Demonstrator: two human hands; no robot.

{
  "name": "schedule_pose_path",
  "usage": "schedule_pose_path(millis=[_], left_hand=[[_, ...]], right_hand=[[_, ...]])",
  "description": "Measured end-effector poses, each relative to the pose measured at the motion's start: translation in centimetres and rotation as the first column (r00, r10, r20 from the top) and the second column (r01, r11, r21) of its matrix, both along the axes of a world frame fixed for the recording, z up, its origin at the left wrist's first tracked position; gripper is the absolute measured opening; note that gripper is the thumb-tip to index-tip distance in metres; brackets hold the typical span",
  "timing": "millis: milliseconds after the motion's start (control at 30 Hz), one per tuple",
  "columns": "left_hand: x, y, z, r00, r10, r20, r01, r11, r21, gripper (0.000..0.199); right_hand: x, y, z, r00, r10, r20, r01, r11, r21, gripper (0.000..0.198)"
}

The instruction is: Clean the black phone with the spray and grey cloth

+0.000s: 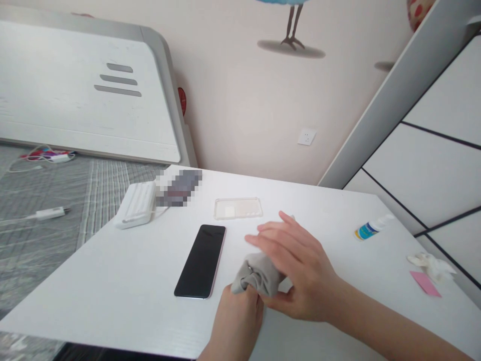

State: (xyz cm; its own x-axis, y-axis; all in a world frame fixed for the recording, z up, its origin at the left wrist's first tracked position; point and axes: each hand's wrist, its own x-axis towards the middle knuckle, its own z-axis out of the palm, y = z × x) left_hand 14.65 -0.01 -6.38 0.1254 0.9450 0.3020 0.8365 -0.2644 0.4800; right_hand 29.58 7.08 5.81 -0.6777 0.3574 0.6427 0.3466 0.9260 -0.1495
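Two hands at work: my left hand [240, 313] and right hand [306, 273] are meeting above the near part of the counter [124, 281].
Grey cloth [257, 273]: it is bunching between them, over the knuckles of the left hand and under the right palm.
Left grip: I am gripping the cloth, the fingertips hiding under its folds.
Right fingers: they are stretching forward, straight and slightly parted, over the cloth, with the thumb reaching low beside the left hand.
Phone [200, 261]: it is lying just left of the cloth, apart from both hands, its black screen facing up.
Clear case [238, 208]: it is lying flat beyond the phone, a little to its right.
White device [137, 204]: it is resting at the counter's left edge, a white cable [161, 215] running out beside it.
Pixelated patch [179, 188]: it is sitting just right of that device, and I cannot tell what it is covering.
Small bottle [366, 230]: it is showing a blue and yellow label well to my right; I cannot tell whether it is standing or lying.
Pink paper [425, 284]: it is lying near the right edge, just beside a crumpled white tissue [432, 264].
Bed [108, 200]: it is stretching out left of the counter, with a white charger [50, 213] lying on its grey plaid cover.
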Motion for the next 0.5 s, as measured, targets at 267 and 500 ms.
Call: schedule_pose_path(millis=[267,500], left_hand=[[0.2,0.0,-0.6,0.998,-0.012,-0.058,0.011,1.000,-0.023,0.029],[-0.2,-0.1,0.5,1.000,-0.016,-0.022,0.015,1.000,-0.013,0.031]], right_hand=[[0.2,0.1,0.7,0.989,0.114,0.095,-0.112,0.993,-0.032,0.027],[0.3,0.5,0.1,0.983,-0.183,-0.024,0.174,0.961,-0.213,0.077]])
